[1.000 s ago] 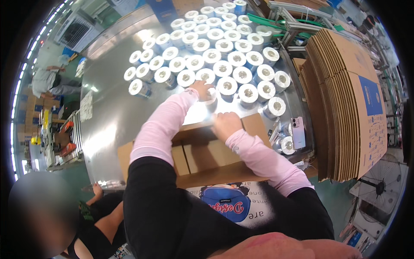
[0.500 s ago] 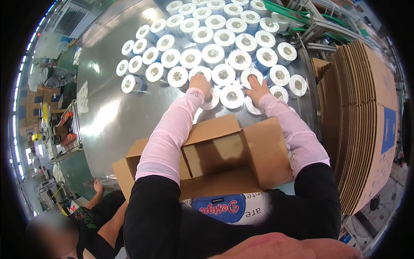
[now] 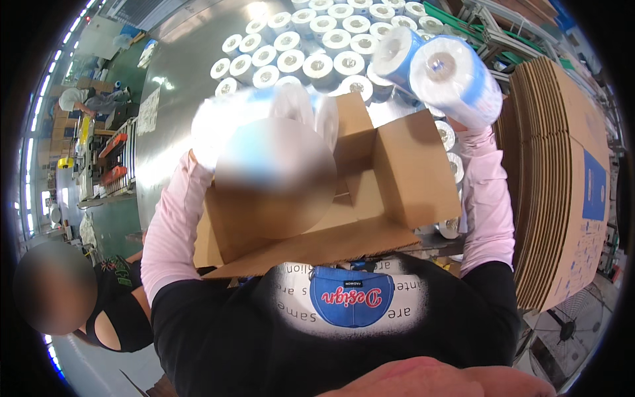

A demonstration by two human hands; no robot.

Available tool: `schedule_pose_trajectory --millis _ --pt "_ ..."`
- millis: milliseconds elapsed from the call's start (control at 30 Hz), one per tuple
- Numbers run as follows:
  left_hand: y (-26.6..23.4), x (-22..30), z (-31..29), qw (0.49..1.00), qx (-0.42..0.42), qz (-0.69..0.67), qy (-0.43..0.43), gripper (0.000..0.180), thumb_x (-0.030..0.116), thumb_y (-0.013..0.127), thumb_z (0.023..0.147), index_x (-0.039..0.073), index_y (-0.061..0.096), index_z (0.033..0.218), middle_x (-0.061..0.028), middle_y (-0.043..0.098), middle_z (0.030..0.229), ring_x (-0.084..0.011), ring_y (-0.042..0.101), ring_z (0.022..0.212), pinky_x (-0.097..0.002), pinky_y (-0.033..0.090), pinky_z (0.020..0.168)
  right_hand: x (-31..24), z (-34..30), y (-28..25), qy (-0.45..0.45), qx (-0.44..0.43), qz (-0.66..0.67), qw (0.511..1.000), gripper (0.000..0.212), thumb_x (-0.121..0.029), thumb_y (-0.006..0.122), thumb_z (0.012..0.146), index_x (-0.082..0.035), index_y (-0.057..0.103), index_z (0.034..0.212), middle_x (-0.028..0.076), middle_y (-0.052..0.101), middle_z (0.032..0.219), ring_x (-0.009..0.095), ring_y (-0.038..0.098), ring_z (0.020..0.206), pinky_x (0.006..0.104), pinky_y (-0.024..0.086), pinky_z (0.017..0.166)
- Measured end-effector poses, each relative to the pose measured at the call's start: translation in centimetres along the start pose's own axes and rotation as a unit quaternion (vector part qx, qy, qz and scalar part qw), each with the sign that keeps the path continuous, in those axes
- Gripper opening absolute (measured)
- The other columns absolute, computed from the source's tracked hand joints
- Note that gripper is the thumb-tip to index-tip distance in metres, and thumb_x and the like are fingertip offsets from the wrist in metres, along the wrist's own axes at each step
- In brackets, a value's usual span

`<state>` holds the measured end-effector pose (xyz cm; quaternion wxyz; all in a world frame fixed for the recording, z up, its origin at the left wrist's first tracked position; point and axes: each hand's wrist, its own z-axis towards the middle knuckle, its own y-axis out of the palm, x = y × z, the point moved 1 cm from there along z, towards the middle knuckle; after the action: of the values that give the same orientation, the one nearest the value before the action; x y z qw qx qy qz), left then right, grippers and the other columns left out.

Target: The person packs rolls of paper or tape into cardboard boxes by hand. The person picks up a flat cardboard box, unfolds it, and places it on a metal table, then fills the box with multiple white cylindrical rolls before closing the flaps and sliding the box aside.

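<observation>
Wrapped white paper rolls with blue print and hollow cores fill both my hands. My right hand point(image 3: 459, 124), mostly hidden, is closed on a pair of paper rolls point(image 3: 463, 83), lifted and tilted at the right of an open cardboard box point(image 3: 417, 172). On the other side, my left hand point(image 3: 194, 157) grips paper rolls point(image 3: 228, 116) over the box's left part. Its fingers are hidden, and a blurred patch covers part of these rolls, so I cannot tell how many there are. The box stands close to my body with its flaps raised.
Many more upright rolls point(image 3: 317, 65) stand on the metal table point(image 3: 175, 89) beyond the box. Flattened cartons point(image 3: 552, 178) are stacked at the right, below a metal frame with green strips point(image 3: 456, 23). A co-worker point(image 3: 112, 291) is at my lower left.
Both hands have come back from among the standing rolls and up, now carrying rolls. My left hand has swung left and my right hand outward to the right. The box appears tilted and shifted.
</observation>
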<state>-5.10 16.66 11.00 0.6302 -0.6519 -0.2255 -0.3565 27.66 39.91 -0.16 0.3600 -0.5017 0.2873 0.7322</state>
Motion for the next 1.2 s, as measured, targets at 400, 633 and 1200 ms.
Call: schedule_pose_trajectory --millis 400,633,1200 --pt "19.7 -1.8 -6.2 0.949 -0.14 0.26 0.11 0.023 0.023 0.07 0.063 0.008 0.063 0.079 -0.0169 0.052 0.089 -0.0341 0.052 0.089 -0.0422 0.047 0.075 1.5 -17.7 14.7 -0.059 -0.511 -0.634 0.577 0.022 -0.023 0.061 0.079 -0.011 0.072 0.094 0.013 0.061 0.105 0.033 0.053 0.109 0.0497 0.035 0.099" --pt "26.6 -7.1 -4.3 0.939 -0.255 0.23 -0.024 0.051 0.025 0.068 0.073 0.011 0.057 0.122 -0.0166 0.054 0.125 -0.0353 0.054 0.111 -0.0429 0.044 0.096 -3.7 -12.8 10.5 0.003 -0.106 -0.482 0.87 0.053 -0.014 0.066 0.077 -0.01 0.053 0.127 0.022 0.041 0.135 0.038 0.042 0.124 0.0474 0.032 0.104" --pt "24.4 -20.9 15.5 0.932 -0.112 0.342 -0.051 0.062 0.022 0.067 0.076 0.024 0.048 0.134 -0.0217 0.034 0.141 -0.0426 0.031 0.132 -0.0522 0.037 0.102 16.7 -6.9 -11.8 0.37 -0.088 -0.686 0.621 0.077 -0.034 0.067 0.078 -0.025 0.031 0.146 0.02 0.03 0.146 0.035 0.022 0.14 0.0575 0.019 0.111"
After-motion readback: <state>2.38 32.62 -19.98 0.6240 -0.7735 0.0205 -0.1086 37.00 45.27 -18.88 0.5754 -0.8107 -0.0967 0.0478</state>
